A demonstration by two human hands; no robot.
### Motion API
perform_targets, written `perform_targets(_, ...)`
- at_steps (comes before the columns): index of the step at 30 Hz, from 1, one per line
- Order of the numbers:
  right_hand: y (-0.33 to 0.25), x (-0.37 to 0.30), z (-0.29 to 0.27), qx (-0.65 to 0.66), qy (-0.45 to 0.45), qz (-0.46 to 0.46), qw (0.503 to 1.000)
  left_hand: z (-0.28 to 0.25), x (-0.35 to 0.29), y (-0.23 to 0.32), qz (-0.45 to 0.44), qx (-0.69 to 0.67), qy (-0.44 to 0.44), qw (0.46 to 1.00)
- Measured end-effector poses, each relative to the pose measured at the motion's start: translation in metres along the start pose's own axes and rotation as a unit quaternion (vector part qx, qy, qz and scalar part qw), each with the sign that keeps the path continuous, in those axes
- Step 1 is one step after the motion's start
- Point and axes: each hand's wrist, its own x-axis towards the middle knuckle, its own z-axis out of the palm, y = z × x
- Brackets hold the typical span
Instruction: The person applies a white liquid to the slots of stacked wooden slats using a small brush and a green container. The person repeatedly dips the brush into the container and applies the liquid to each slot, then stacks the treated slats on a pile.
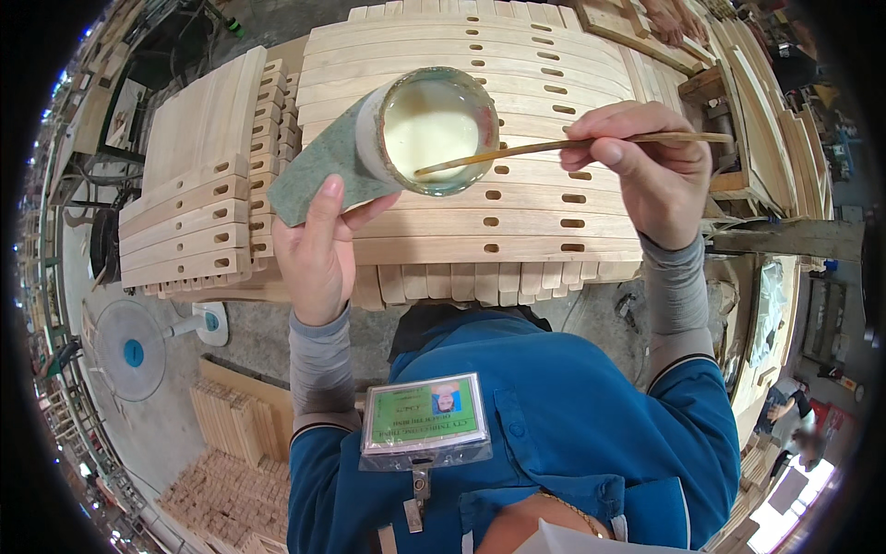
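Note:
My left hand [318, 247] grips a flat greenish board [323, 166] by its near end, thumb on top. On the board's far end stands a round cup [371, 138] with a stained rim, holding pale cream liquid [429, 129] that looks like glue. Between the thumb and fingers of my right hand [657, 171] is a thin wooden stick [544, 146], whose tip dips into the liquid at the cup's near side. Below both hands lie rows of pale wooden slats [397, 247] with oval slots.
Another stack of slotted slats [185, 203] lies to the left. A standing fan [132, 349] is at lower left, by wood piles [226, 494]. At the far right, another person's hand [678, 23] rests near a wooden frame [637, 37]. A bar [794, 238] juts out at right.

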Motion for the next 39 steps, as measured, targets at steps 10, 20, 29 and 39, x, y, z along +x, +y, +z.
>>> perform_targets(10,0.035,-0.014,0.02,0.062,0.103,-0.023,0.992,-0.011,0.008,-0.004,-0.017,-0.023,0.048,0.998)
perform_targets(20,0.07,0.093,-0.032,-0.059,0.177,0.057,0.981,-0.049,0.024,-0.041,-0.088,-0.067,0.131,0.985)
perform_targets(29,0.181,0.222,-0.112,-0.328,0.164,0.041,0.93,-0.09,0.031,-0.038,-0.089,-0.057,0.17,0.98)
perform_targets(39,0.189,0.235,-0.078,-0.472,0.143,0.026,0.87,-0.103,0.038,-0.037,-0.081,-0.045,0.176,0.98)
